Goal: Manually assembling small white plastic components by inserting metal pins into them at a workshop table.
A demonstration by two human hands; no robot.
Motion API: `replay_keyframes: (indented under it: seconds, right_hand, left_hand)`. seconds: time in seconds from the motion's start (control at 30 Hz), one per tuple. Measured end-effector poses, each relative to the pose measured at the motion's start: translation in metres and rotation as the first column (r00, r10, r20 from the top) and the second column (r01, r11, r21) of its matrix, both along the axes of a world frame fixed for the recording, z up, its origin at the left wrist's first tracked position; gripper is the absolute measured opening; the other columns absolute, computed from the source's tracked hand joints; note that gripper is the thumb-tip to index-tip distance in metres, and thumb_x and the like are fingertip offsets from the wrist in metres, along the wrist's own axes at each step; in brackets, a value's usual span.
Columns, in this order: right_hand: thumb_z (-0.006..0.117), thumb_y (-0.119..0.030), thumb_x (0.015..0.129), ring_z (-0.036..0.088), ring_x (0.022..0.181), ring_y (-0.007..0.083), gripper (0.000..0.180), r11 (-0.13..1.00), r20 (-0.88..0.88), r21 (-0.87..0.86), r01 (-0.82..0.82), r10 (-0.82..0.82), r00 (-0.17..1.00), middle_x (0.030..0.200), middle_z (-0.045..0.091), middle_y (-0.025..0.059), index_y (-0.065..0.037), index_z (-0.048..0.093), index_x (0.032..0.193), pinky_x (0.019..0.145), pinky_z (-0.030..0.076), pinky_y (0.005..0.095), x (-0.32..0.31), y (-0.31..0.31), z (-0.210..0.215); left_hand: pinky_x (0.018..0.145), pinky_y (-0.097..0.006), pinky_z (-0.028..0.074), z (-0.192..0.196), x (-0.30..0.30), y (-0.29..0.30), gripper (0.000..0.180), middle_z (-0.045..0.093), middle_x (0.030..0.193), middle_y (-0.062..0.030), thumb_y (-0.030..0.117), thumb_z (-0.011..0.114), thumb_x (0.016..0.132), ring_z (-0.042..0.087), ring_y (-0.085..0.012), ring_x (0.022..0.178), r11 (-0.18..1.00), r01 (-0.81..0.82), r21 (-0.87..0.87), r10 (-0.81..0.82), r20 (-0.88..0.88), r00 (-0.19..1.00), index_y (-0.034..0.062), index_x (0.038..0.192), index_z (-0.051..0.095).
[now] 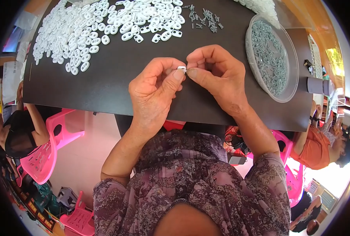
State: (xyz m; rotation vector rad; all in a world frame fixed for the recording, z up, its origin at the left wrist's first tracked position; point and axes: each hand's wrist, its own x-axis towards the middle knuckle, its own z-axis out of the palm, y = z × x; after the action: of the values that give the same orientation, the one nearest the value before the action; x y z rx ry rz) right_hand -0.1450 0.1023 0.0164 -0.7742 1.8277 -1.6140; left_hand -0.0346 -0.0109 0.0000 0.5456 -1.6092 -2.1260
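Where the dark table [104,86] reaches far to the left, a big heap of small white plastic pieces [84,27] lies on it, spread wide along the far side. A pink chair [45,153] stands below the table on the left, and a person in dark clothes sits next to it. Nearer the middle, the left hand [153,92] is curled up, and its thumb and first finger pinch one white piece [181,68]. This piece is up above the table, right between the two hands. The right hand [216,74] is curled too, and its fingertips [191,72] press against the same white piece, so both hands hold it together. I cannot tell if the right hand has a screw in it as well. Behind the hands, a little pile of grey screws [204,17] lies loose on the table, just beside the white heap. Further right, a round clear tub [271,57] sits on the table, and it is full of more grey screws. At the far right, past the table edge, another person in an orange shirt [316,147] sits on a pink chair.
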Motion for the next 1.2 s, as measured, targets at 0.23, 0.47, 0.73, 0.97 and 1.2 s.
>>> replay_keyframes:
  seconds: [0.23,0.47,0.73,0.97,1.2]
  right_hand:
    - [0.064,0.002,0.078,0.054,0.083,0.0084,0.023,1.000,0.020,-0.023,0.013,-0.012,1.000,0.090,0.059,0.0029,0.002,0.057,0.100,0.076,0.044,0.0222,0.001,0.001,0.000]
    - [0.064,0.002,0.078,0.055,0.083,0.0090,0.023,1.000,0.010,-0.023,0.015,-0.014,1.000,0.090,0.059,0.0033,0.002,0.057,0.100,0.076,0.045,0.0228,0.004,0.001,-0.001]
    - [0.064,0.002,0.078,0.054,0.082,0.0087,0.022,0.998,-0.006,-0.037,0.049,-0.049,0.999,0.089,0.059,0.0033,0.002,0.058,0.099,0.075,0.044,0.0224,0.007,-0.001,0.000]
    - [0.064,0.002,0.078,0.054,0.082,0.0083,0.021,0.998,-0.018,-0.021,0.053,-0.054,0.998,0.089,0.059,0.0031,0.002,0.058,0.099,0.074,0.044,0.0218,0.009,-0.002,0.000]
    - [0.064,0.002,0.079,0.055,0.082,0.0087,0.020,0.996,0.026,-0.059,0.073,-0.072,0.997,0.088,0.060,0.0039,0.002,0.058,0.098,0.076,0.046,0.0222,0.011,-0.002,0.000]
  left_hand:
    - [0.054,-0.015,0.040,0.001,0.000,0.002,0.011,0.057,0.078,0.0024,0.011,0.059,0.089,0.050,-0.0020,0.065,1.000,-0.019,0.004,0.019,0.014,1.000,0.0025,0.095,0.059]
    - [0.054,-0.015,0.039,0.000,0.000,0.001,0.009,0.056,0.078,0.0021,0.011,0.057,0.090,0.049,-0.0026,0.065,1.000,-0.008,0.017,0.008,-0.001,1.000,0.0025,0.094,0.058]
    - [0.054,-0.015,0.039,0.000,0.000,0.002,0.008,0.055,0.077,0.0015,0.009,0.057,0.090,0.048,-0.0028,0.064,1.000,-0.008,0.029,0.008,-0.022,1.000,0.0015,0.092,0.057]
    - [0.057,-0.016,0.040,0.000,0.000,0.004,0.007,0.055,0.077,0.0008,0.007,0.056,0.089,0.048,-0.0036,0.065,0.999,-0.027,-0.025,0.027,-0.011,1.000,0.0002,0.092,0.057]
    - [0.058,-0.017,0.041,0.004,-0.001,0.005,0.006,0.055,0.075,0.0008,0.006,0.056,0.089,0.048,-0.0041,0.064,0.998,-0.066,-0.002,0.066,-0.022,0.998,0.0001,0.091,0.057]
